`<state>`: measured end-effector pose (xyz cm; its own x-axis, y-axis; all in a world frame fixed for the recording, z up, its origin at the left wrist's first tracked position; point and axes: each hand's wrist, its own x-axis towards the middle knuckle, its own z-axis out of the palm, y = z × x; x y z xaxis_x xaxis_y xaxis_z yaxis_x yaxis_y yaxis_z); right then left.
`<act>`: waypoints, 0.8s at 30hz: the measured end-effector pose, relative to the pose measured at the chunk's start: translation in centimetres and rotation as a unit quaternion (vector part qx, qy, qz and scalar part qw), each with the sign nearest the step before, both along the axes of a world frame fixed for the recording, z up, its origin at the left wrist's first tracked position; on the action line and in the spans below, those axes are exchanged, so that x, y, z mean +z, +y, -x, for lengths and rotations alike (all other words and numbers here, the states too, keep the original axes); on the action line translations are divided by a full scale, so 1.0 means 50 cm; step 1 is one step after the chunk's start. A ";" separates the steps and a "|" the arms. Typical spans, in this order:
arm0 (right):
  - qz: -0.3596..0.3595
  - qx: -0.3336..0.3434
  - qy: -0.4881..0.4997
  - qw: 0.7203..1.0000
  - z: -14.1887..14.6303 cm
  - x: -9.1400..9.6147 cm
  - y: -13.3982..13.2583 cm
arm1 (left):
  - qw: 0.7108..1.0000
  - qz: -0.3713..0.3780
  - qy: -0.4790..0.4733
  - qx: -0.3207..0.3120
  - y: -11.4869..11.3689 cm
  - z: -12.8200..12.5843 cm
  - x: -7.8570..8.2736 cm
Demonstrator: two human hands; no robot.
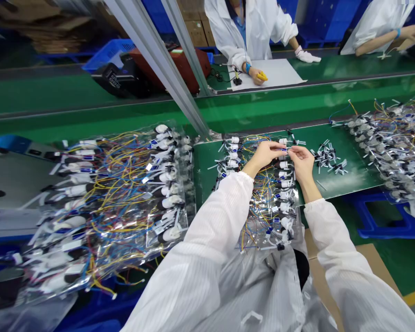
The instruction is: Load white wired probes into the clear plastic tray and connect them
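My left hand [265, 154] and my right hand [303, 161] meet over the far right part of a clear plastic tray of wired parts. Both are closed, fingertips pinched around a small piece with a bit of blue on it, too small to name. Just below them runs a column of white-and-black cylindrical parts [283, 184], several with blue or white labels. Yellow, red and blue wires [261, 184] cross the middle of the tray toward a second column of white parts [233, 155] on the left.
Loose grey-white strips [327, 157] lie on the green bench [359, 173] to the right. Larger stacks of wired parts stand left [121, 193] and right [397, 143]. A metal post [186, 92] rises behind the bench. Across it, a co-worker's hand [257, 77] holds something yellow.
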<state>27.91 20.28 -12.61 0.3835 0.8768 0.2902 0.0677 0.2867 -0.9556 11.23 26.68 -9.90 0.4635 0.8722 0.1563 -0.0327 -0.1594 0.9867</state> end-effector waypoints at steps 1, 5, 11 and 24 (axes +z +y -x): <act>0.001 -0.004 -0.001 1.000 0.000 0.000 0.000 | 1.000 0.006 0.001 -0.010 0.001 0.001 -0.001; 0.006 -0.009 0.000 1.000 0.001 0.000 0.002 | 1.000 0.014 0.008 -0.008 0.000 0.004 0.002; 0.001 -0.005 0.008 1.000 0.000 -0.005 0.003 | 1.000 0.004 0.020 0.008 -0.005 0.003 0.008; -0.010 0.005 0.025 1.000 0.001 -0.013 0.004 | 0.979 -0.183 0.088 0.010 -0.007 0.014 0.003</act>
